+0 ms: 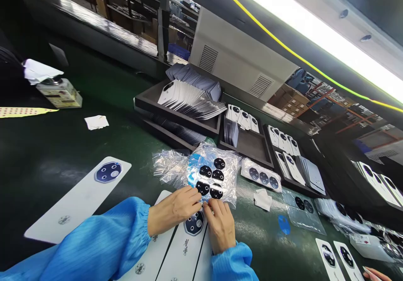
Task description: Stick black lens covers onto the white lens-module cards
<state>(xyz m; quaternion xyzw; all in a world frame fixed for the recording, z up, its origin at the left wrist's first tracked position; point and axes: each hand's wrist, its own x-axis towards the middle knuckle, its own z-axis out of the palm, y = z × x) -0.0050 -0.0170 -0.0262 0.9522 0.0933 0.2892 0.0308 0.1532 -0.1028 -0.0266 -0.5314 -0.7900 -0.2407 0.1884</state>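
Three white phone back covers lie side by side in front of me, and the middle cover (181,256) has a dark octagonal camera plate (194,223) near its top. My left hand (179,207) reaches over the left cover, its thumb and fingers pinched at the top edge of that plate. From the right, my right hand (220,224) meets it there, fingertips also closed. Whatever sits between the fingers is too small to make out. Just beyond them is a clear plastic bag (231,170) with several black round camera plates (218,175) on blue film.
A single cover (77,201) lies at left, near a paper scrap (96,122) and a small tin (59,93). Black trays (176,109) of stacked covers line the back. At right are bagged plates (261,175), a blue film piece (283,225) and another person's hand (376,274).
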